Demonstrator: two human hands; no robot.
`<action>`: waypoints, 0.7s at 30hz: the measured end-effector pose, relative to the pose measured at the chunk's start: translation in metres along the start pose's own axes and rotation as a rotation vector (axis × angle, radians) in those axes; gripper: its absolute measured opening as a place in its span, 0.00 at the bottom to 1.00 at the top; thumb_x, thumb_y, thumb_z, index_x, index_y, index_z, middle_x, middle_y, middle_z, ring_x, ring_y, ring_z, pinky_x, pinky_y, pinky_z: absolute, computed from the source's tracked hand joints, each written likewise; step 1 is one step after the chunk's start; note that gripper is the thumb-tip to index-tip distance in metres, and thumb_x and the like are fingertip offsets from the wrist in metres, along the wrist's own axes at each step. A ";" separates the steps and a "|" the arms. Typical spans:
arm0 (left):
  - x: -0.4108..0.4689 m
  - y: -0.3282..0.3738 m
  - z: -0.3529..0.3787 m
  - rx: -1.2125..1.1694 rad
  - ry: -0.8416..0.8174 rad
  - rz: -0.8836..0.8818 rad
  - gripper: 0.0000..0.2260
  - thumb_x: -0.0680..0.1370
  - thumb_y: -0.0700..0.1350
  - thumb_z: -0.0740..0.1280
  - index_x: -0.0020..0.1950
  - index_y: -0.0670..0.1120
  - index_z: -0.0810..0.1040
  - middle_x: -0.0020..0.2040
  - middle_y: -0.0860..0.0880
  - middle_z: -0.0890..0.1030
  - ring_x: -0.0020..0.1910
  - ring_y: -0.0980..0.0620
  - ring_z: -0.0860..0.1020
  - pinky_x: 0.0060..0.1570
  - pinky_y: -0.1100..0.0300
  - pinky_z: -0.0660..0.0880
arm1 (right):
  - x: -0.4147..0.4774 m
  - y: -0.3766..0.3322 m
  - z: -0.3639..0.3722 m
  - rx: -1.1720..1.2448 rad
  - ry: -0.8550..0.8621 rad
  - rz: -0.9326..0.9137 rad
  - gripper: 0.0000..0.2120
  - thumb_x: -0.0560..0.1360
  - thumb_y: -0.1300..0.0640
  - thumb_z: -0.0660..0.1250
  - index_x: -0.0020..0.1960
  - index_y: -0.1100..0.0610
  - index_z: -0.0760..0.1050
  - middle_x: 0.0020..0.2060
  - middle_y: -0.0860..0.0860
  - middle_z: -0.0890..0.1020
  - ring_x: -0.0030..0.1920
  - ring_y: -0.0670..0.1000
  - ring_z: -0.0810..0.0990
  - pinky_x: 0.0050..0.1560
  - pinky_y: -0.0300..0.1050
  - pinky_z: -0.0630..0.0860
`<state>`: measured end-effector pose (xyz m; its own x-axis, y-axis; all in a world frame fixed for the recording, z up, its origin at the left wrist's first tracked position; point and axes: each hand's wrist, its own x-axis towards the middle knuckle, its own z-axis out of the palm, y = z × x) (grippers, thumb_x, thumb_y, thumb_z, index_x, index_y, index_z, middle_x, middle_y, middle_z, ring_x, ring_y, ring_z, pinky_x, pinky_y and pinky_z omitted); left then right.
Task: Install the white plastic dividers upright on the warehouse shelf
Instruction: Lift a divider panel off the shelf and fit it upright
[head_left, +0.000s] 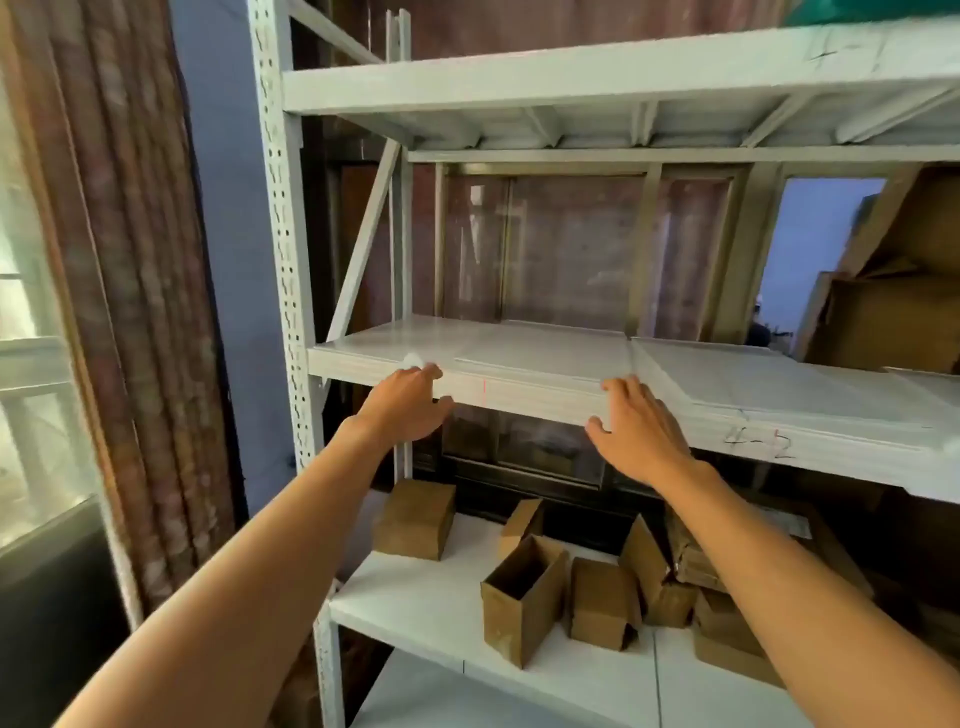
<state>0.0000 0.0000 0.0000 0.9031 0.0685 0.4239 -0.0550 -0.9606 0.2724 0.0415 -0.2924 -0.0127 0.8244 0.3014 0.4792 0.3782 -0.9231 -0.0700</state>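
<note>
Flat white plastic dividers lie in two stacks on the middle level of the white metal shelf. These are a left stack and a right stack. My left hand holds the front edge of the left stack near its left end, fingers curled over the top and thumb in front. My right hand grips the same stack at its front right corner, fingers on top and thumb underneath. No divider stands upright.
The perforated shelf post rises at the left, with a diagonal brace behind it. Several small cardboard boxes sit on the lower level. Larger cartons fill the back right. A curtain hangs at the far left.
</note>
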 end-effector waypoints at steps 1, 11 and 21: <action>0.004 -0.012 -0.003 -0.013 0.026 0.004 0.23 0.80 0.53 0.64 0.73 0.46 0.69 0.68 0.44 0.76 0.65 0.43 0.74 0.61 0.50 0.72 | 0.011 -0.006 0.005 -0.008 0.068 0.011 0.25 0.80 0.47 0.58 0.72 0.59 0.63 0.67 0.57 0.70 0.65 0.58 0.72 0.62 0.52 0.71; 0.066 -0.099 0.003 -0.014 0.050 0.110 0.25 0.78 0.53 0.65 0.73 0.46 0.66 0.70 0.44 0.72 0.66 0.43 0.72 0.64 0.48 0.70 | 0.074 -0.021 0.044 0.108 0.096 0.486 0.31 0.79 0.37 0.56 0.75 0.54 0.60 0.68 0.64 0.66 0.65 0.68 0.70 0.64 0.60 0.69; 0.101 -0.061 0.040 0.053 0.004 0.270 0.30 0.78 0.59 0.63 0.76 0.47 0.64 0.75 0.47 0.67 0.74 0.44 0.64 0.74 0.47 0.57 | 0.089 -0.026 0.056 0.059 0.209 0.620 0.44 0.70 0.29 0.64 0.71 0.63 0.62 0.64 0.64 0.69 0.61 0.65 0.73 0.60 0.58 0.73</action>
<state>0.1116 0.0547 -0.0081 0.8570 -0.1911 0.4786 -0.2711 -0.9570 0.1033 0.1285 -0.2283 -0.0170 0.8002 -0.3408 0.4934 -0.1136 -0.8940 -0.4333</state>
